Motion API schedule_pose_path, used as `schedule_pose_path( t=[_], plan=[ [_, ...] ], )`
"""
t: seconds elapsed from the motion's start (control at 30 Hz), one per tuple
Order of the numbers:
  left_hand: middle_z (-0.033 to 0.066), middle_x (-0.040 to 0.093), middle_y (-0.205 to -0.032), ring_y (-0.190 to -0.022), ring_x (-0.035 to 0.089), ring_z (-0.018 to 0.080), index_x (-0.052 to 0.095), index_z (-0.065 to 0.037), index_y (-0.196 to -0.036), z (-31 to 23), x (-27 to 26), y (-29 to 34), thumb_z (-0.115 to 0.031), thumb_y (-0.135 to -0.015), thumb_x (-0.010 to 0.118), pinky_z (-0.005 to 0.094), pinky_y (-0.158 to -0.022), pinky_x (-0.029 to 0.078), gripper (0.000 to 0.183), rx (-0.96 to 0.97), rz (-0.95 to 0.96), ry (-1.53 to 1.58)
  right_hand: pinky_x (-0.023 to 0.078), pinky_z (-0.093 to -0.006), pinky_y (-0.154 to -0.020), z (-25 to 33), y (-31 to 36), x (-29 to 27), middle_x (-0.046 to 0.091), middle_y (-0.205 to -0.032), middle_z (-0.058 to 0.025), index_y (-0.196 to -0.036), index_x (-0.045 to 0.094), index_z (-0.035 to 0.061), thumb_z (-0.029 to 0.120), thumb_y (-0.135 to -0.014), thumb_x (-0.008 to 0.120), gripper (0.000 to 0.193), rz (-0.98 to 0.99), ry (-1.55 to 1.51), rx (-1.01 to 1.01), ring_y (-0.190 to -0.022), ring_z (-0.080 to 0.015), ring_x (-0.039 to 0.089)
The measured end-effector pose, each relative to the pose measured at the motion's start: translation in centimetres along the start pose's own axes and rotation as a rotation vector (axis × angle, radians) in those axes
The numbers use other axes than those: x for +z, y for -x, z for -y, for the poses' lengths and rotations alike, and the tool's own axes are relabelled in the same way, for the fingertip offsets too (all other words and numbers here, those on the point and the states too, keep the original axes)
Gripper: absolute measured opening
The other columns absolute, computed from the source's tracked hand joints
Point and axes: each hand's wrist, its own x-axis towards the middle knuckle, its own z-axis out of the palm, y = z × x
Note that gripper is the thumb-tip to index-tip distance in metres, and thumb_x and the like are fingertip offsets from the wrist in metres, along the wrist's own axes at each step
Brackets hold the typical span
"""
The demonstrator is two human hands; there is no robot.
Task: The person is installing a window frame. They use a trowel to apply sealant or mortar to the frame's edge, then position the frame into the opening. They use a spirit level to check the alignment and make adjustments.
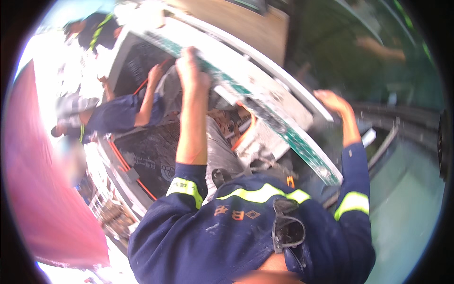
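A long, flat bar with green film and white edges runs diagonally in front of me, from upper left to lower right. My left hand is closed around its upper stretch, the fist slightly blurred. Farther right, my right hand is beside the end of a white rail. Its fingers look bent toward that rail, but blur hides whether they touch or grip it. Between bar and rail lies a pale, dusty surface. Sunglasses hang at my collar.
At left, a person in dark blue leans in, one hand close to the bar. Another person is at upper left. Orange cord runs along a dark panel. A large glossy pane stands at right, pink material at far left.
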Motion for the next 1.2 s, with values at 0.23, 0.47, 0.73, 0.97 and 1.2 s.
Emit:
schedule_pose_path(
  t=[0.23, 0.47, 0.73, 0.97, 1.2],
  plan=[
    [0.0084, 0.063, -0.102, -0.095, 0.068, 0.0272, 0.059, -0.009, -0.112, -2.4, 3.1, -4.9, -0.023, -0.094, 0.065, 0.0486, -0.085, 0.060, 0.025, -0.110, 0.143, 0.445, 0.058, -0.0519, -0.102, 16.6, 9.9, -5.7, 0.054, -0.158, -0.0240, -0.166, 0.040, 0.0082, 0.059, -0.108, 0.055, 0.078, 0.228, -0.335, 0.014, -0.141, -0.0377, 0.057],
    [0.0114, 0.053, -0.088, -0.073, 0.058, 0.0256, 0.052, -0.003, -0.119, -5.1, 4.4, -9.9, -0.044, -0.097, 0.061, 0.0386, -0.061, 0.055, 0.047, -0.100, 0.100, 0.506, 0.059, -0.0406, -0.097, 26.5, 13.9, -3.1, 0.069, -0.133, -0.0162, -0.172, 0.023, 0.0056, 0.037, -0.102, 0.068, 0.088, 0.537, -0.149, -0.381, -0.113, -0.0239, 0.074],
    [0.0266, 0.066, -0.125, -0.118, 0.068, 0.0424, 0.051, 0.003, -0.130, -12.1, 7.0, -9.7, -0.023, -0.102, 0.065, 0.0645, -0.105, 0.056, 0.041, 0.159, 0.555, 0.235, 0.046, -0.0406, -0.117, 23.1, 8.7, -7.0, 0.064, -0.145, -0.0196, -0.165, 0.042, 0.0108, 0.015, -0.081, 0.071, 0.089, -0.103, 0.176, -0.495, -0.136, -0.0298, 0.062],
    [0.0207, 0.070, -0.125, -0.113, 0.074, 0.0355, 0.055, 0.008, -0.130, -11.8, 7.5, -6.9, -0.016, -0.106, 0.065, 0.0495, -0.095, 0.065, 0.035, 0.059, 0.780, 0.099, 0.048, -0.0446, -0.116, 15.1, 0.9, -5.3, 0.061, -0.146, -0.0185, -0.154, 0.052, 0.0120, 0.006, -0.075, 0.082, 0.085, -0.478, 0.249, -0.605, -0.138, -0.0378, 0.058],
    [0.0169, 0.071, -0.128, -0.113, 0.076, 0.0339, 0.041, 0.003, -0.161, -8.1, 8.9, 0.1, -0.009, -0.109, 0.058, 0.0475, -0.099, 0.066, 0.056, 0.104, 0.861, 0.055, 0.050, -0.0462, -0.113, 15.8, -0.4, -3.7, 0.063, -0.142, -0.0217, -0.151, 0.053, 0.0117, 0.021, -0.085, 0.088, 0.076, -0.521, 0.200, -0.500, -0.136, -0.0387, 0.060]
  ],
)
